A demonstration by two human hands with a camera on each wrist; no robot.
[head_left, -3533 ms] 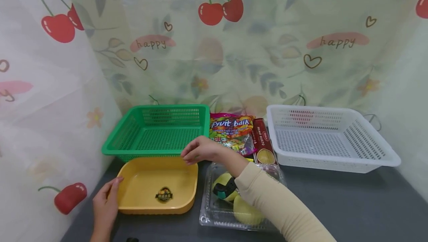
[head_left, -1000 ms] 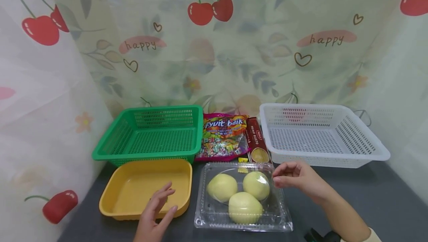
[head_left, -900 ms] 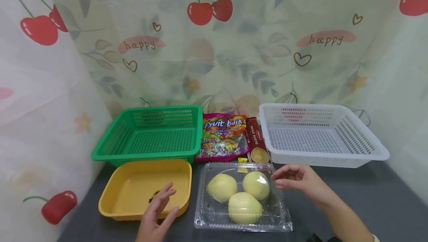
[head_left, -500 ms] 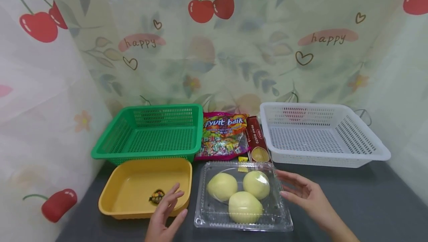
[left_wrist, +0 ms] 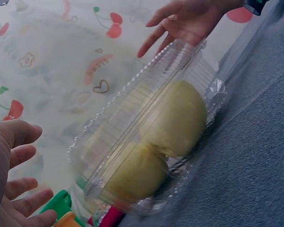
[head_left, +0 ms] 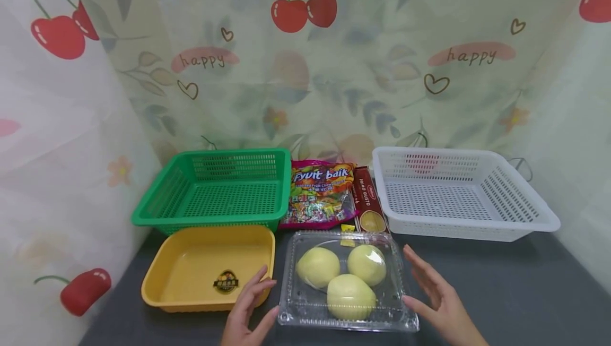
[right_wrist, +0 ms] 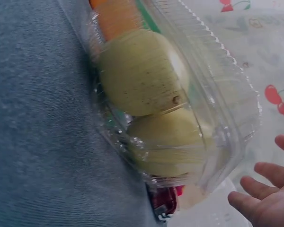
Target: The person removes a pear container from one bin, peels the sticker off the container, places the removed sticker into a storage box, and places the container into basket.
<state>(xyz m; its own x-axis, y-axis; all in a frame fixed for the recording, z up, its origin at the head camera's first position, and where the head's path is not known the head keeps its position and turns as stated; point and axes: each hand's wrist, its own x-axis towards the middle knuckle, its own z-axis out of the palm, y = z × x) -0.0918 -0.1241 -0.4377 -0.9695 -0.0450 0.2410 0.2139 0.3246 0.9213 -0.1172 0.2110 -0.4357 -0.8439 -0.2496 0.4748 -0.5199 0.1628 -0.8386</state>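
Observation:
A clear plastic clamshell box [head_left: 305, 303] stands at the front middle with three round pale yellow-green fruits [head_left: 350, 297] inside, its lid down. Just off its left side is my left hand [head_left: 248, 311], fingers spread and apart from the wall, overlapping the yellow tray's corner. On the opposite side my right hand [head_left: 441, 303] is held with fingers extended and the thumb tip close to the box's edge. In the left wrist view a gap shows between the left fingers and the box [left_wrist: 128, 113]. The right wrist view likewise shows my right hand [right_wrist: 270, 194] beside the box, holding nothing.
A yellow tray [head_left: 162, 282] with a dark badge sits left of the box. Behind it is a green basket [head_left: 281, 197], and a white basket [head_left: 472, 229] stands back right. Between the baskets lie a candy bag [head_left: 322, 195], a red pasta pack [head_left: 369, 202] and a small yellow packet [head_left: 347, 227].
From over the yellow tray, my right hand has swung to the right side of the box. My left hand has left the tray's left rim and moved right, to the box's left side.

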